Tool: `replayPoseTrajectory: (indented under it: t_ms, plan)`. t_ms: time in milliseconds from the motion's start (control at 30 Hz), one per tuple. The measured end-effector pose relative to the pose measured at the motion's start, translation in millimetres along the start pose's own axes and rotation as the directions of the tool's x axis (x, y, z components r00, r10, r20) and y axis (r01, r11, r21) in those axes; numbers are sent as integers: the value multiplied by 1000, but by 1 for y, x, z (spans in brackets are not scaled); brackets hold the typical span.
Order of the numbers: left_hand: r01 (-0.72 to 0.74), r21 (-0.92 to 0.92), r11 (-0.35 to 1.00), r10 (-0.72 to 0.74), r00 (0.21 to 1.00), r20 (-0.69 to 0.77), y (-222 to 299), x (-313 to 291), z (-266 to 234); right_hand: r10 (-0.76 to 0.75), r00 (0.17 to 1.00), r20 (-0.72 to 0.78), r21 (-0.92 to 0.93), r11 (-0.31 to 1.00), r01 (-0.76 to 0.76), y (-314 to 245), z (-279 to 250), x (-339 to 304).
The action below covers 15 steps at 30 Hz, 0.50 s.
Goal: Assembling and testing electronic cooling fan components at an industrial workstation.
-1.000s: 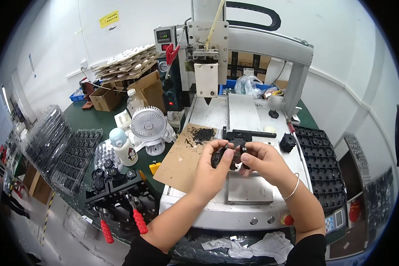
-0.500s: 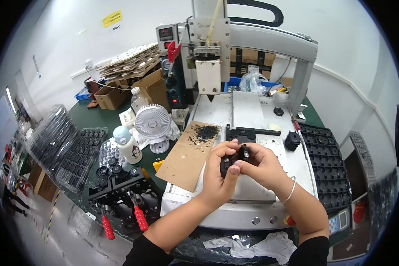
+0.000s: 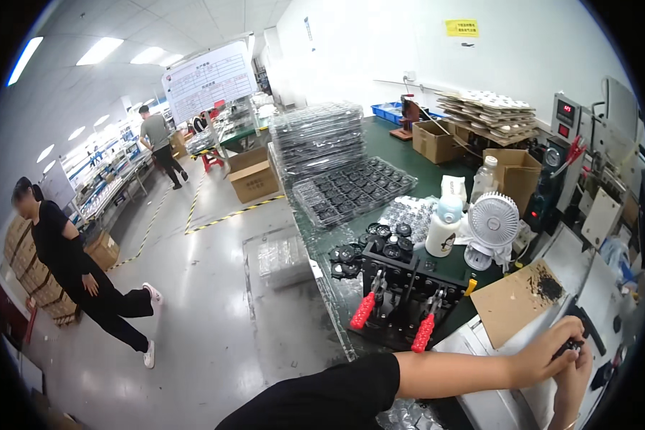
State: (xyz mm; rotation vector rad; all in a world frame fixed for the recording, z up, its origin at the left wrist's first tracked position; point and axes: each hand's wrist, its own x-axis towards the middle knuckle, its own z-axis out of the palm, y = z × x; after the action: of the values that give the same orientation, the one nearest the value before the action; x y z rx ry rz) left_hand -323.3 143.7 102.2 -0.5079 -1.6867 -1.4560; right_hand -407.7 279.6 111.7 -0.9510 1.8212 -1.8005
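My left hand [image 3: 545, 357] and my right hand [image 3: 575, 376] are together at the right edge of the view, over the white bed of a bench machine [image 3: 502, 394]. Both are closed around a small black part [image 3: 567, 348], mostly covered by the fingers, so its shape is hard to make out. Left of my hands lies a brown board [image 3: 505, 308] with a heap of black bits [image 3: 546, 287] on it. A black clamping fixture [image 3: 408, 297] with two red-handled toggle clamps stands on the green table [image 3: 380, 140], beyond my left forearm.
Round black parts [image 3: 344, 259] sit beside the fixture. Behind it are a cartoon bottle [image 3: 443, 233], a white fan [image 3: 493, 221] and a tray of black parts [image 3: 355, 190]. Stacked clear trays [image 3: 319, 140] stand farther back. One person [image 3: 72, 265] walks on the floor at left; another [image 3: 158, 140] is farther off.
The view has swung far to the left, bringing the aisle and two people into sight. My hands, still together on the black part, now appear at the right edge.
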Motion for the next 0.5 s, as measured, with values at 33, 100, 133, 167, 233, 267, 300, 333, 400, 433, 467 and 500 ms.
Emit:
replayPoseTrajectory:
  t_ms: [33,100,133,167,233,267,300,333,400,433,467,500]
  plan:
    - [32,-23,999,-32,999,14,1,0,0,18,1000,-8,44,999,-17,2,0,0]
    - [58,-10,998,-58,998,20,1,0,-1,-7,1000,-27,11,1000,7,11,-5,0]
    - [86,-4,996,-86,996,35,1,-1,0,-30,998,-56,-22,999,29,16,-8,0]
    - [113,2,994,-113,992,51,0,0,0,-56,995,-85,-55,997,51,17,-9,1]
    - [69,69,995,-73,996,48,-6,-2,1,-26,999,-48,1,1000,26,7,-2,-1]
    - [22,128,992,-29,998,53,-7,-2,0,1,1000,-16,49,999,0,-1,4,-3]
    - [-25,187,982,14,998,61,-8,-3,-3,27,1000,17,98,995,-28,-4,8,-3]
    - [-22,201,979,11,998,55,-9,-3,-6,26,999,31,105,994,-29,2,8,0]
    - [-105,119,987,88,986,142,-3,1,-3,83,995,-63,-5,997,-83,12,-11,-1]
    - [-137,93,986,118,976,180,-2,2,-3,111,989,-98,-46,992,-116,18,-17,2]
    - [-139,99,985,119,977,179,-2,2,-4,108,990,-92,-45,993,-112,22,-21,3]
    - [-116,81,990,100,979,179,-2,2,-5,100,995,-23,6,995,-100,26,-25,5]
